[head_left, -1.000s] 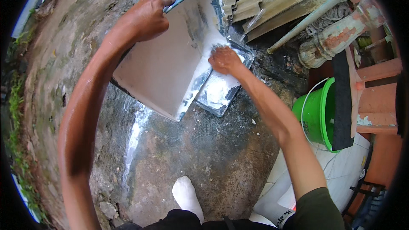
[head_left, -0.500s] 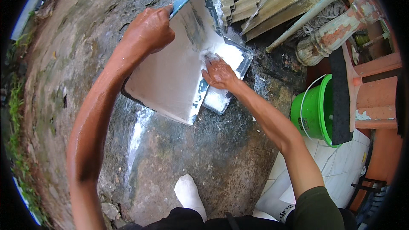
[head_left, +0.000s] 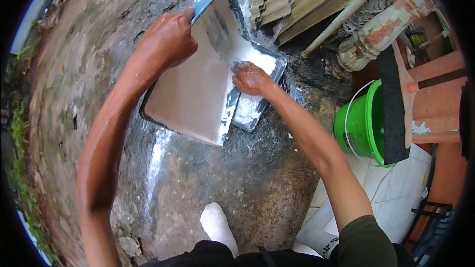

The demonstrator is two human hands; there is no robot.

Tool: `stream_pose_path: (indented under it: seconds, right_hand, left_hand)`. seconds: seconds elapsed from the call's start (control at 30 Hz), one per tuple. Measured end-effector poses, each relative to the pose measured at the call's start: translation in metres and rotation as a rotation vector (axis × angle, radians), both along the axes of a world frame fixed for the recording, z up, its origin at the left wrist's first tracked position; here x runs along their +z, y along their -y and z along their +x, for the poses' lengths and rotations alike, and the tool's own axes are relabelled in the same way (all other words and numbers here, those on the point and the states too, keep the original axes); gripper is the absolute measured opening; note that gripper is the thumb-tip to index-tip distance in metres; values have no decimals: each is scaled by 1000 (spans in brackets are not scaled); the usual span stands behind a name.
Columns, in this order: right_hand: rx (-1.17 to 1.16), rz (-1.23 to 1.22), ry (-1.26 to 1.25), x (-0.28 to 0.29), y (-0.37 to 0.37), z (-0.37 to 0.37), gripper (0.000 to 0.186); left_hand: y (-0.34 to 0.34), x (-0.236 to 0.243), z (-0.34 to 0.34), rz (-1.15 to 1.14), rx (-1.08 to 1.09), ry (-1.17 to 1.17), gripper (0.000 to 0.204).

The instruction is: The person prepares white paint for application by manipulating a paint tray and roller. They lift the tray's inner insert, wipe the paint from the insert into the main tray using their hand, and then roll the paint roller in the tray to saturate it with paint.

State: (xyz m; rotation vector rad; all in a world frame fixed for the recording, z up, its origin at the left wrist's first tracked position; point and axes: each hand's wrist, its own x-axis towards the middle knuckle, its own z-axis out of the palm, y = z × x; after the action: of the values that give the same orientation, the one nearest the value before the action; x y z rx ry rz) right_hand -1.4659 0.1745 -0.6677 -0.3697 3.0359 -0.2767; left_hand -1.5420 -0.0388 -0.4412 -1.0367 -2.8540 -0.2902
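Note:
My left hand [head_left: 168, 38] is closed round the upper left rim of a wide paint tray [head_left: 190, 89]. The tray is tilted up, its dark blue rim chipped and its inside coated in whitish paint. My right hand [head_left: 251, 79], wet and smeared with white, presses at the fold between the broad slope and the deeper end. Its fingers are curled over a small greyish wad [head_left: 237, 66], mostly hidden beneath them. Bright white liquid or residue lies in the deep end beside that hand.
A green bucket [head_left: 356, 123] with a white handle stands at right on pale tiles [head_left: 391, 180]. Corrugated sheets [head_left: 274, 0], a pole [head_left: 341, 17] and a worn baluster [head_left: 381, 32] lie at the upper right. White streaks [head_left: 156, 160] mark the rough concrete; my white-socked foot [head_left: 217, 225] is below.
My right hand has shifted slightly toward the lower left along the fold, its fingers now more curled over the greyish wad. My left hand keeps its hold on the rim.

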Motion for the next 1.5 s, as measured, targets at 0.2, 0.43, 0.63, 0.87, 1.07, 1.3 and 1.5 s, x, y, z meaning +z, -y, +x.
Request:
stream_pose_path:
  seconds: [0.2, 0.43, 0.63, 0.87, 1.07, 1.3, 1.5]
  right_hand:
    - [-83, 118, 89, 5, -18, -29, 56]
    - [-54, -23, -19, -18, 12, 29, 66]
    - [-144, -69, -86, -12, 24, 26, 73]
    - [-73, -58, -185, -13, 37, 36, 67]
    - [477, 210, -74, 12, -22, -8, 62]
    - [416, 427, -84, 1, -71, -88, 57]
    - [207, 1039, -394, 24, -45, -71, 55]
  left_hand:
    - [-3, 10, 6, -64, -19, 9, 72]
    - [23, 2, 3, 272, 126, 480, 78]
    - [88, -115, 121, 1369, 210, 843, 103]
    - [41, -165, 156, 985, 342, 476, 47]
    - [75, -100, 96, 930, 259, 426, 20]
    - [96, -52, 85, 770, 150, 410, 21]
    - [90, 26, 36, 590, -103, 175, 38]
